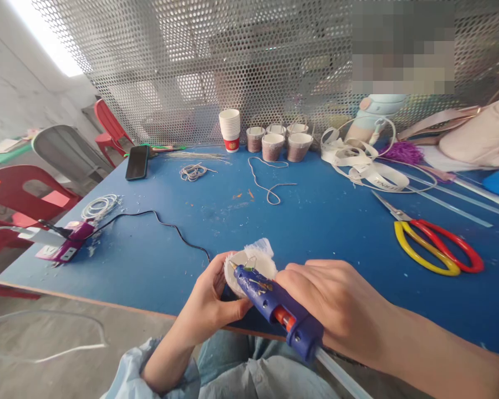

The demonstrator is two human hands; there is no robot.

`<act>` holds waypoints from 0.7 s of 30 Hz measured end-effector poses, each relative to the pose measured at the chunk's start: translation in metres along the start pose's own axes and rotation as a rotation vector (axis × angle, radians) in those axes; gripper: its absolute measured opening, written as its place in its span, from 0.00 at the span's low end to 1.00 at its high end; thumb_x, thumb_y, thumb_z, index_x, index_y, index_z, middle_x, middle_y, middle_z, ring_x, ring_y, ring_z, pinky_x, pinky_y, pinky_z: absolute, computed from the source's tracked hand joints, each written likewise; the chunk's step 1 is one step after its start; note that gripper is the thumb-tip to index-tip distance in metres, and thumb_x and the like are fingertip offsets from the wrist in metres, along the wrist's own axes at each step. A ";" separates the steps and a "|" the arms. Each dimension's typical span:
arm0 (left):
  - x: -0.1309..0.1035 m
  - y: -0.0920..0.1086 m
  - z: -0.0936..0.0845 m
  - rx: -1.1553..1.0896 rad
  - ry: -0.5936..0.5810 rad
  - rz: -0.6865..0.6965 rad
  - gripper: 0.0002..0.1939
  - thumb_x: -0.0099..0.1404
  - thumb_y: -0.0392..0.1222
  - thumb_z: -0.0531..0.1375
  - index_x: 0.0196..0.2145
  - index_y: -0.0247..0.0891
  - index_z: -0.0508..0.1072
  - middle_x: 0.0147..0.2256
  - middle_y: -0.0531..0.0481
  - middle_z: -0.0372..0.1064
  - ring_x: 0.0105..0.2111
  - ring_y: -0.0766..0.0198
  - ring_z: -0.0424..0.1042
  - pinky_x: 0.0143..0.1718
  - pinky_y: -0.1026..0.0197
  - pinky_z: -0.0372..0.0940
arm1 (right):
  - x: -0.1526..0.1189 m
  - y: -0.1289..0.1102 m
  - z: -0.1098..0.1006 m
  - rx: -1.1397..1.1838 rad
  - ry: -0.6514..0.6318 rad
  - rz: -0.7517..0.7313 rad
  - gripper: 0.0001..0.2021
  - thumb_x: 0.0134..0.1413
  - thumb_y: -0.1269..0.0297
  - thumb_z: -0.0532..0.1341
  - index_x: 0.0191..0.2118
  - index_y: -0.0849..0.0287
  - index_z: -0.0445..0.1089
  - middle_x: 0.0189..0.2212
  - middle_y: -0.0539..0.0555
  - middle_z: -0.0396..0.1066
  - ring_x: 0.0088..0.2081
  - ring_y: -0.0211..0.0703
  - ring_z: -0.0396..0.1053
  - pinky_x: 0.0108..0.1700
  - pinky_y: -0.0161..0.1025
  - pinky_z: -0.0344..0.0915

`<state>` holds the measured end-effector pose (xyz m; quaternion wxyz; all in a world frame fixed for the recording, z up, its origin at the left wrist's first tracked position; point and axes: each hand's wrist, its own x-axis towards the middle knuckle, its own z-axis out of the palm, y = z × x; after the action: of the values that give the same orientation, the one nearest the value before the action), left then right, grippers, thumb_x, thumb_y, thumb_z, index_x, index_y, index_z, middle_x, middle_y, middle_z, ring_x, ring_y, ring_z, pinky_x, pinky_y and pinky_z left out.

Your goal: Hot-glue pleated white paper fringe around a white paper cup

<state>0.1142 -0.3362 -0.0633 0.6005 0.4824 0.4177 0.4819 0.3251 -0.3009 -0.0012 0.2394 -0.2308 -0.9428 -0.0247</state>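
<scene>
Right hand (332,299) grips glue gun (274,305) — nozzle at white cup (249,266), clasped in left hand (210,305).

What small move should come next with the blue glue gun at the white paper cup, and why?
Probably squeeze the trigger: the right hand holds the blue plastic glue gun with its nozzle at the rim of the white paper cup, which the left hand steadies beside white fringe.
</scene>
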 end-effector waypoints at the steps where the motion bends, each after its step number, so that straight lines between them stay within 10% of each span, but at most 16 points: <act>1: 0.000 0.000 0.000 -0.001 -0.001 0.001 0.28 0.53 0.39 0.70 0.51 0.39 0.67 0.47 0.46 0.71 0.49 0.59 0.70 0.50 0.63 0.64 | 0.000 0.000 0.000 -0.003 -0.004 0.002 0.13 0.62 0.71 0.49 0.25 0.57 0.60 0.18 0.47 0.58 0.18 0.36 0.52 0.23 0.37 0.47; 21: 0.000 -0.001 0.000 0.020 -0.005 0.012 0.29 0.53 0.40 0.70 0.51 0.40 0.66 0.47 0.46 0.70 0.48 0.60 0.69 0.51 0.62 0.63 | -0.002 0.001 0.002 0.087 -0.012 0.041 0.12 0.61 0.70 0.50 0.26 0.58 0.59 0.18 0.46 0.60 0.19 0.35 0.55 0.24 0.37 0.48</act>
<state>0.1139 -0.3366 -0.0641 0.5937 0.4920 0.4183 0.4800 0.3265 -0.3007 -0.0040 0.2438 -0.2397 -0.9395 0.0225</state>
